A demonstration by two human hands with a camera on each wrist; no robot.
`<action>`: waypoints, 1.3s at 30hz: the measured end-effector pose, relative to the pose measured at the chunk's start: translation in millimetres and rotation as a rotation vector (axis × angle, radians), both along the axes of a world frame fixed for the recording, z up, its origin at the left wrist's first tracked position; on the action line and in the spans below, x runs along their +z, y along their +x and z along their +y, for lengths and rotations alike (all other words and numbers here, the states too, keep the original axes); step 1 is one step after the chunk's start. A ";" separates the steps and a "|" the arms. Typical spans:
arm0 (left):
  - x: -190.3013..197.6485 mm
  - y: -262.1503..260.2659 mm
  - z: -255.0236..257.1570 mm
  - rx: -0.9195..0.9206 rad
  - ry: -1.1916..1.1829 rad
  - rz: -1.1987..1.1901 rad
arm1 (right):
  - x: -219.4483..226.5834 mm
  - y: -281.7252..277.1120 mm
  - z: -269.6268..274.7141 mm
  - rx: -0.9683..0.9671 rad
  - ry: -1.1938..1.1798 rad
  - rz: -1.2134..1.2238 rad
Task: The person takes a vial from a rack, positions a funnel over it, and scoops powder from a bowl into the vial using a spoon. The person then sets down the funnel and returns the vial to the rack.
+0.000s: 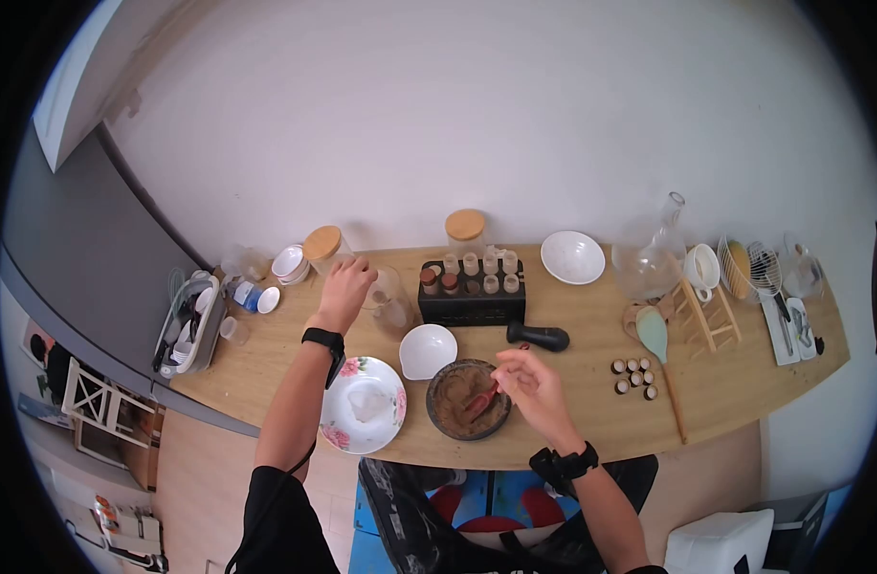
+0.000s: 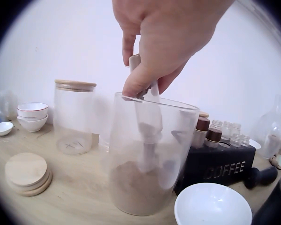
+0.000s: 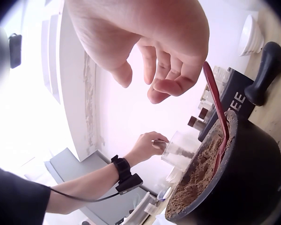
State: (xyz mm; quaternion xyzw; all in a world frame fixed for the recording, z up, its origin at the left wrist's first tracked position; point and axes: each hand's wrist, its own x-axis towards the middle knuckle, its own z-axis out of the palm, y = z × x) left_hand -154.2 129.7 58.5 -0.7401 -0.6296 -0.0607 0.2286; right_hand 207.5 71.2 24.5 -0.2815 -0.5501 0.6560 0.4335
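Note:
My left hand reaches over a clear glass jar with brown powder at its bottom. Its fingers pinch the handle of a white spoon that stands inside the jar. My right hand hovers with loosely curled fingers over the right rim of a dark bowl full of brown powder. A red spoon leans in the bowl, its handle rising beside the fingers; thumb and fingers are not closed round it.
A white bowl and a floral plate lie near the front edge. Behind stand a black COFFEE rack of small bottles, a black pestle, lidded jars, a glass flask and a loose wooden lid.

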 end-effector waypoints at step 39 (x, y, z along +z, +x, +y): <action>10.2 3.0 -18.1 0.079 0.000 -0.663 | -6.5 -17.8 -9.0 0.033 -0.001 -0.042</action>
